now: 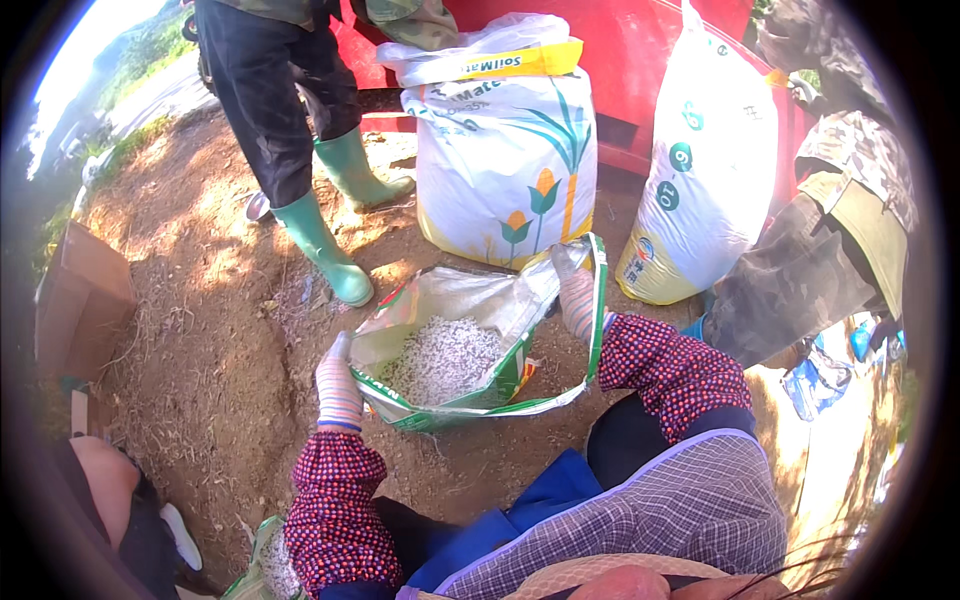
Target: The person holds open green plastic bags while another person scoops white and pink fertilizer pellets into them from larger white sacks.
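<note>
An open green-and-white sack (560,395) lies on the dirt in front of me, its mouth spread wide. White granules (445,358) fill its lower part. My left hand (338,385), in a striped glove, grips the sack's left rim. Gloved as well, my right hand (575,290) holds the rim's upper right edge and pulls it up. Both forearms wear red dotted sleeves.
Two full white sacks (510,150) (705,160) stand behind, against a red vehicle body (620,40). A person in green rubber boots (330,250) stands at upper left. Another person in camouflage clothing (820,250) crouches at right. A cardboard box (80,300) sits at left. Another small bag (265,565) lies near my left elbow.
</note>
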Available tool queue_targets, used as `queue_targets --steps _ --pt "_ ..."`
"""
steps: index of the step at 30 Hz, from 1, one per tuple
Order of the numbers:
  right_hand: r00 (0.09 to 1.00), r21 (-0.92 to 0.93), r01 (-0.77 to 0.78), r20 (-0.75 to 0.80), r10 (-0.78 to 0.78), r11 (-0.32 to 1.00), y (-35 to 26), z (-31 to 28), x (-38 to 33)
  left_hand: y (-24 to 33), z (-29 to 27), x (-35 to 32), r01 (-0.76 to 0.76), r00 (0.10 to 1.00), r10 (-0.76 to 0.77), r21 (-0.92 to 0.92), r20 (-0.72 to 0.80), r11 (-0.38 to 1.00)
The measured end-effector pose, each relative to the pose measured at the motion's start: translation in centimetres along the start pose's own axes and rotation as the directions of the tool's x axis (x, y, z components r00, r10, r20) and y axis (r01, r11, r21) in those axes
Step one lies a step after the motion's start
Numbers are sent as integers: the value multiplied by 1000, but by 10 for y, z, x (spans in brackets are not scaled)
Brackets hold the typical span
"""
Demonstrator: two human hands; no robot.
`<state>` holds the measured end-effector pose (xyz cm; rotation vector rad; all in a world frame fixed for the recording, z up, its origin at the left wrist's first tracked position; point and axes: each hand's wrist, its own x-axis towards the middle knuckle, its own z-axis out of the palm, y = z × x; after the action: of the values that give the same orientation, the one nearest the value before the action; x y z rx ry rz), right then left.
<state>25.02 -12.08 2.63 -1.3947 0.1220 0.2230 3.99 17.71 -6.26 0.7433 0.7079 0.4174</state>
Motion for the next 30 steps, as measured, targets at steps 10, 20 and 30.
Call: queue_targets --steps 10,20,30 --pt "877 -661 347 481 20 666 -7 -16 -16 -14 10 3 -82 993 98 197 -72 977" --pt "959 -65 93 274 -71 994 22 -47 32 13 21 -3 -227 963 238 94 -130 969" --pt "698 -458 131 672 246 879 -28 -75 4 2 3 -10 -134 991 127 374 44 918"
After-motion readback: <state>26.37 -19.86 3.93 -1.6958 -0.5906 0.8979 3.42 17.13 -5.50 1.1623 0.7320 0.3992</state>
